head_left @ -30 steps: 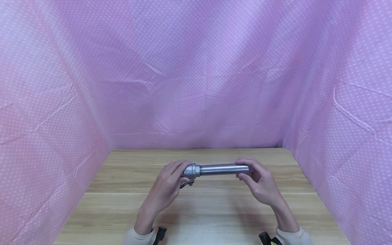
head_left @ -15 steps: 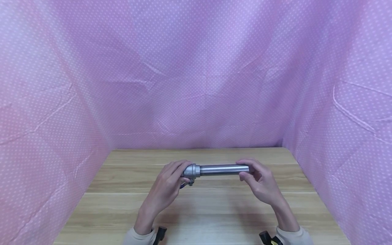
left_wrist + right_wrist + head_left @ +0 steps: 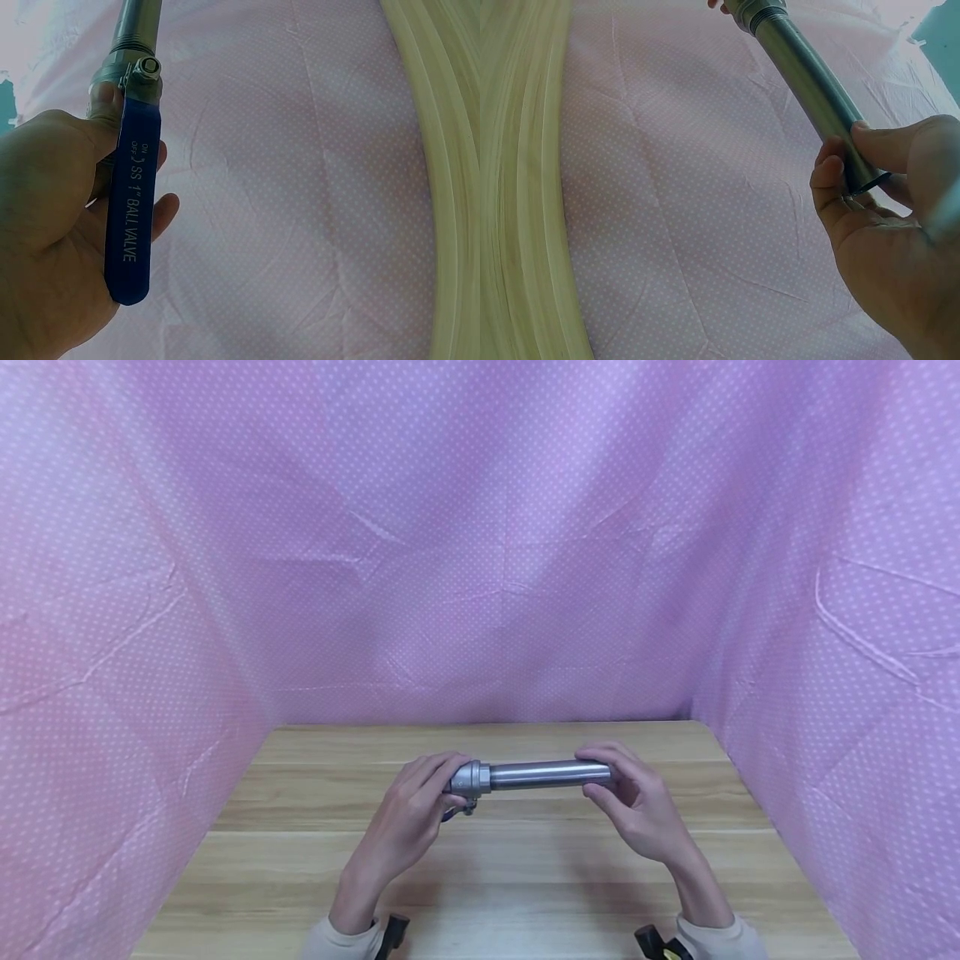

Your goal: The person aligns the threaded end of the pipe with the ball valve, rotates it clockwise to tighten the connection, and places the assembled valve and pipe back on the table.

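Note:
My left hand [image 3: 408, 814] grips the body of a steel ball valve [image 3: 469, 778] with fingers over the top and thumb on the near side. The valve's blue lever [image 3: 133, 202], printed "SS 1" BALL VALVE", runs back along the palm in the left wrist view. A straight steel pipe [image 3: 547, 774] sits in the valve's right end, with some thread [image 3: 767, 19] showing at the joint. At the pipe's free end my right hand [image 3: 637, 806] pinches it between thumb and fingers. Valve and pipe are held level above the table.
The wooden table [image 3: 510, 893] spreads under both hands. Pink dotted cloth [image 3: 480, 568] hangs at the back and along both sides. Black wrist camera mounts [image 3: 393, 933] show by each sleeve.
My right hand's fingers and thumb shift slightly on the pipe's end, loosening and gripping afresh. The left hand and valve stay almost still.

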### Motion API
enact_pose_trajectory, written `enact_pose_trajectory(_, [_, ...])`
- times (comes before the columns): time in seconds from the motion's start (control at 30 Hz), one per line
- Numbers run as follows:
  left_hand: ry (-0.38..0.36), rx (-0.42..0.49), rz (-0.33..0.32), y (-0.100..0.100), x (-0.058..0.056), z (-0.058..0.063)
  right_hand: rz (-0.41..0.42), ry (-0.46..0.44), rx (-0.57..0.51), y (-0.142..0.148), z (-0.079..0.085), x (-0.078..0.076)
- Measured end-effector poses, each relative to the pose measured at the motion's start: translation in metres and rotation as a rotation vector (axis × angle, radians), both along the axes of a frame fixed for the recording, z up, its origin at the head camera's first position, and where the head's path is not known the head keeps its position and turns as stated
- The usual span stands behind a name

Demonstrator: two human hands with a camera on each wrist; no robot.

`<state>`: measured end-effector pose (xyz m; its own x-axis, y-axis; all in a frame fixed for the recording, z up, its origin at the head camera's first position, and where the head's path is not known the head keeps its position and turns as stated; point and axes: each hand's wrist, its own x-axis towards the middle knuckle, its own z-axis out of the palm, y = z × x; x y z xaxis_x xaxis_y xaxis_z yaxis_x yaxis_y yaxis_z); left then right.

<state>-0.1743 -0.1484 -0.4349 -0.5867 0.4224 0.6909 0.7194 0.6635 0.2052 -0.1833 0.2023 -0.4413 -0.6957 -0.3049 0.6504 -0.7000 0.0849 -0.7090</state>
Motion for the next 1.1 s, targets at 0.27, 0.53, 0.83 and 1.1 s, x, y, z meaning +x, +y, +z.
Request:
enact_pose_trajectory(0.27, [0.006,0.005,-0.002,-0.0003,0.0002,0.0008,0.009,-0.027,-0.022,-0.0002,-0.0005,0.0013])
enact_pose_trajectory(0.53, [0.022,0.006,-0.011,-0.0001,0.0,0.0011,-0.043,0.021,0.01,0.0006,-0.0014,0.0009])
enact_pose_trajectory(0.83, [0.034,0.013,-0.012,-0.0017,-0.0003,-0.0001,-0.076,0.052,0.037,0.0013,-0.002,-0.0001])
enact_pose_trajectory(1.1, [0.013,0.012,-0.002,-0.0021,0.0004,-0.0003,0.014,-0.018,-0.024,0.001,0.0007,0.0005])
